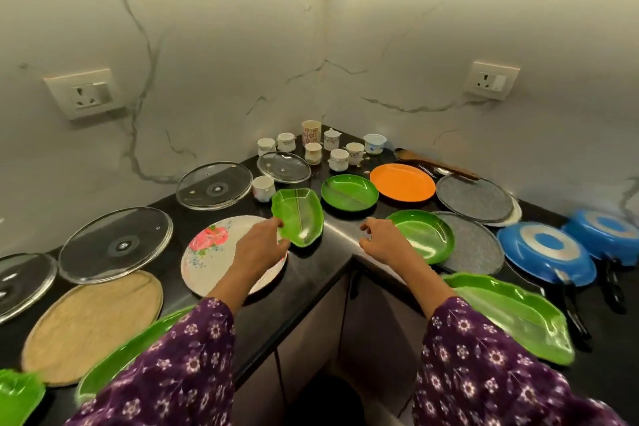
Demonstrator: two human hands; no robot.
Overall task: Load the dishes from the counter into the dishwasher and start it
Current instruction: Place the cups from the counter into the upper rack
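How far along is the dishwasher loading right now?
Done: nothing visibly; the counter is full and no dishwasher shows. In hand: the left hand grips the small green leaf dish; the right hand hovers empty beside the round green plate. Left: cups, glass lids, blue pans, orange plate, then starting it.

Left sleeve (pixel 179 367) and right sleeve (pixel 484 377) of loose deep-purple fabric, small white and lilac flower print with pale leaf sprigs, wide cuffs at mid-forearm, bare left hand (pixel 259 247) and right hand (pixel 380 242)
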